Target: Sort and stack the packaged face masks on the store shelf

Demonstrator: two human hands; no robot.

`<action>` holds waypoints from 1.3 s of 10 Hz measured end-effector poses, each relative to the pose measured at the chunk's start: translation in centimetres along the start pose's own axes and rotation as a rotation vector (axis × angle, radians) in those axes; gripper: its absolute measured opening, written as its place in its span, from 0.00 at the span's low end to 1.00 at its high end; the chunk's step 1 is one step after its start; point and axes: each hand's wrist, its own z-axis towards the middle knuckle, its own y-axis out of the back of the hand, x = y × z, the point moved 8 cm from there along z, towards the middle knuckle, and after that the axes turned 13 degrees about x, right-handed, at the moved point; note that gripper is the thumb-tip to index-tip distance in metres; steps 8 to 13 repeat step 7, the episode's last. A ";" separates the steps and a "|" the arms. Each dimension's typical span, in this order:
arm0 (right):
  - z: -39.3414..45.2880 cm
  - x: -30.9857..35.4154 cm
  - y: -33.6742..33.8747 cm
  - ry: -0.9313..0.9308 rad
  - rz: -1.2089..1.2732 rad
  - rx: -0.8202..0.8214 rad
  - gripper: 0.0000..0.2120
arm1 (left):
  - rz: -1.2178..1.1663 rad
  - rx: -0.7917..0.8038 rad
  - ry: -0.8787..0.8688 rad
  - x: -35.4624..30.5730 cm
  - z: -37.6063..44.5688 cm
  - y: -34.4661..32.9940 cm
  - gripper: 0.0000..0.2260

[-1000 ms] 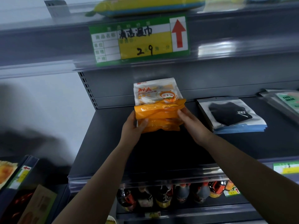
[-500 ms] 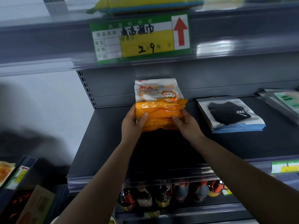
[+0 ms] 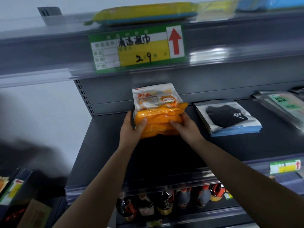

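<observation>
Both forearms reached up from six o'clock. The left hand (image 3: 130, 127) gripped the orange mask packs (image 3: 158, 119) at their nine o'clock edge, thumb curled over the top; the right hand (image 3: 185, 128) gripped the three o'clock edge likewise. The stack sat between the thumbs over the grey shelf (image 3: 102, 145), long axis toward twelve, printed header farthest away. At three o'clock lay black mask packs (image 3: 227, 120); beyond, the price tag (image 3: 136, 48).
</observation>
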 end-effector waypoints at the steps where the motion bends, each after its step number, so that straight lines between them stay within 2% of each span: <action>1: -0.1 0.1 0.7 0.006 0.020 -0.019 0.25 | 0.038 -0.016 -0.007 -0.7 -0.4 0.4 0.35; 2: -0.4 0.2 1.2 0.032 0.049 -0.032 0.29 | 0.071 -0.033 -0.031 -1.3 -0.8 1.0 0.37; 4: -0.7 0.4 2.5 0.083 -0.096 -0.017 0.47 | 0.084 -0.057 -0.081 -3.0 -2.5 0.8 0.37; 5: -1.1 0.6 3.5 0.057 -0.201 0.008 0.46 | 0.116 -0.071 -0.101 -4.7 -3.5 -0.1 0.36; 6: -2.4 2.6 4.7 0.085 -0.324 0.039 0.40 | 0.213 -0.111 -0.137 -6.9 -4.7 -1.0 0.33; 7: -4.1 3.7 6.2 0.057 -0.474 0.101 0.32 | 0.464 -0.155 -0.166 -9.3 -5.7 -2.5 0.30; 13: -4.1 3.7 6.2 0.057 -0.474 0.101 0.32 | 0.464 -0.155 -0.166 -9.3 -5.7 -2.5 0.30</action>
